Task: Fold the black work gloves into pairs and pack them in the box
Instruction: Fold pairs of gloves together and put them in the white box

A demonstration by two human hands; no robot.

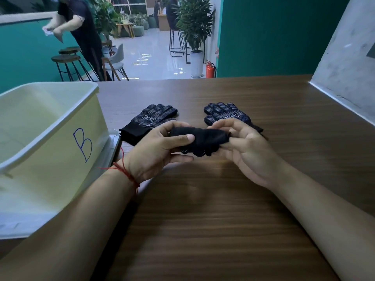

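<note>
1. Your left hand (156,151) and right hand (249,151) hold a folded bundle of black gloves (200,141) between them, raised above the wooden bench (203,220).
2. Your left fingers (182,138) are clamped on the bundle's left end, thumb across the near face and the other fingers wrapped over the top.
3. Your right fingers (225,124) are pinched on the bundle's right end, curled over its top edge.
4. Two dotted black gloves lie flat on the bench beyond your hands, well apart: the left glove (150,120) with its cuff toward the box, and the right glove (225,114), partly hidden by your right hand.
5. The pale yellow box (60,159), marked "B" in blue, stands open at your left, near the left glove.
6. A red string (125,171) circles your left wrist.
</note>
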